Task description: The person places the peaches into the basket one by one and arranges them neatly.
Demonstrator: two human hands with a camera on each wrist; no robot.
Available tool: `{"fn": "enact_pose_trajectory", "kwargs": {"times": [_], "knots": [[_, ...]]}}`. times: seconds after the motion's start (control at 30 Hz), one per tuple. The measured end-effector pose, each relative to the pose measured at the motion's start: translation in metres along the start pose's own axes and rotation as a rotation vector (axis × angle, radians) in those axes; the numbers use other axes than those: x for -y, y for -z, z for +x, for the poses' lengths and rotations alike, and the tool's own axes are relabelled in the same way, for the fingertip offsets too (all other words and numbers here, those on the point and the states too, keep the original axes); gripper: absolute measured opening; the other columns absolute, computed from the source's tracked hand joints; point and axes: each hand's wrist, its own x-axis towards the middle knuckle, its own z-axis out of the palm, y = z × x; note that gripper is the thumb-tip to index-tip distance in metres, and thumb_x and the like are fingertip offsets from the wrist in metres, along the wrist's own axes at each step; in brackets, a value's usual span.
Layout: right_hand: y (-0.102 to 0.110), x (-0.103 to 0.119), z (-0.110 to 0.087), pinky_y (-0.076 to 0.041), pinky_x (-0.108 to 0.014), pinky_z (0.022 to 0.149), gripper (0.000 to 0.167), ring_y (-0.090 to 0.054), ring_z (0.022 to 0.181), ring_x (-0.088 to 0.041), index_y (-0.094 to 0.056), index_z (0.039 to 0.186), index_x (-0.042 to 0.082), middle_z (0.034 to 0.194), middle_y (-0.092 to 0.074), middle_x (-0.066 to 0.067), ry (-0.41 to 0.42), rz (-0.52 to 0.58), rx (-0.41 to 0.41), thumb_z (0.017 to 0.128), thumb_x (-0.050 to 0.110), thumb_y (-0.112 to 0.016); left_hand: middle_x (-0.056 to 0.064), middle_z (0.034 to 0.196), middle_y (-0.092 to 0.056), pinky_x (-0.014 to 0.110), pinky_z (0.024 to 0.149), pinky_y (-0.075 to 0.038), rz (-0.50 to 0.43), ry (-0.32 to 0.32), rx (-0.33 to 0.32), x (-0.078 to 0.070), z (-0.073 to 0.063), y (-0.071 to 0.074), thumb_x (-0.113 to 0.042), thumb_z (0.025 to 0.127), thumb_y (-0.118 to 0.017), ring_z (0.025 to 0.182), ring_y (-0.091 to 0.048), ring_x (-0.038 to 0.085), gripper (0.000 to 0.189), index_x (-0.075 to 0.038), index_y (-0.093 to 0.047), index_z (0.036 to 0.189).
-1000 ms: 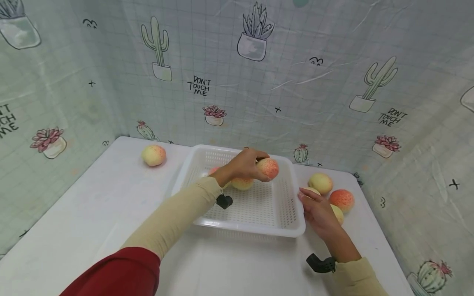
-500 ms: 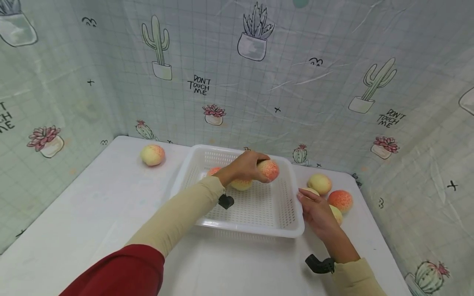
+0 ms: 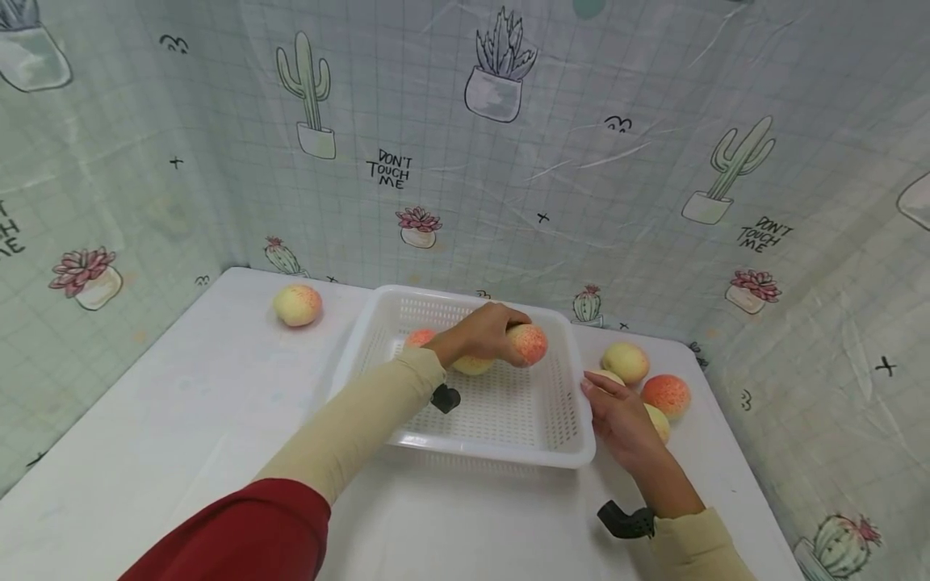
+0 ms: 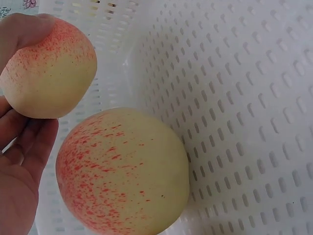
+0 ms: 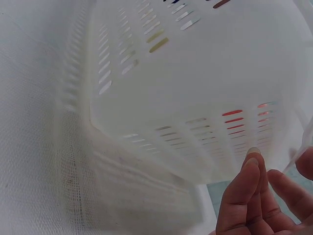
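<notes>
My left hand [image 3: 488, 332] grips a red-and-yellow peach [image 3: 528, 344] inside the white plastic basket [image 3: 494, 456], toward its back right. In the left wrist view, thumb and fingers wrap opposite sides of the held peach [image 4: 58, 73]. Just beside it a second peach [image 4: 122, 171] rests on the slotted basket floor. Farther left in the basket lies another peach [image 3: 419, 337], partly behind my left forearm. My right hand [image 3: 623, 420] holds the basket's right rim; the right wrist view has its fingers [image 5: 239, 196] against the outer wall under the rim.
Several peaches lie right of the basket, including a red peach [image 3: 667, 395] and a yellow peach [image 3: 625, 363], close to my right hand. One more peach [image 3: 298, 305] sits at the table's back left. A patterned curtain [image 3: 436, 161] hangs behind the white table [image 3: 182, 420].
My left hand has lowered the peach a little into the basket. The right hand stays at the rim, and the basket has hardly moved.
</notes>
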Motion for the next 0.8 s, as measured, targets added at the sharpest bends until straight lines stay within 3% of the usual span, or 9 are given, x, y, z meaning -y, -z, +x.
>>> {"fn": "enact_pose_trajectory", "kwargs": {"times": [0.2,0.57,0.8], "knots": [[0.0004,0.0022,-0.0003,-0.059,-0.025,0.095,0.054,-0.07,0.112,-0.009,-0.048,0.154,0.015,0.119,-0.073,0.017,0.0,-0.005,-0.002,0.106,0.036,-0.06,0.0,0.113,-0.076,0.023,0.081,-0.05,-0.003,0.027,0.021,-0.0008,0.0021,-0.0031,-0.025,0.077,-0.089,0.093,-0.061,0.011,0.056,-0.014,-0.072,0.129],[-0.0001,0.0032,-0.001,-0.058,-0.028,0.099,0.057,-0.07,0.114,-0.011,-0.05,0.153,0.016,0.135,-0.07,0.008,-0.005,-0.023,-0.01,0.104,0.04,-0.063,-0.003,0.106,-0.073,0.022,0.076,-0.045,0.041,0.017,0.087,-0.0007,0.0049,-0.01,-0.023,0.079,-0.088,0.088,-0.055,0.01,0.047,-0.016,-0.074,0.123],[-0.0007,0.0038,-0.0008,-0.058,-0.027,0.098,0.056,-0.07,0.112,-0.01,-0.05,0.153,0.016,0.134,-0.07,0.009,-0.009,-0.014,-0.016,0.104,0.039,-0.063,0.006,0.121,-0.076,0.029,0.096,-0.055,0.022,0.072,0.072,-0.001,0.0089,-0.0059,-0.007,0.087,-0.073,0.108,-0.066,0.018,0.033,-0.007,-0.077,0.119]]}}
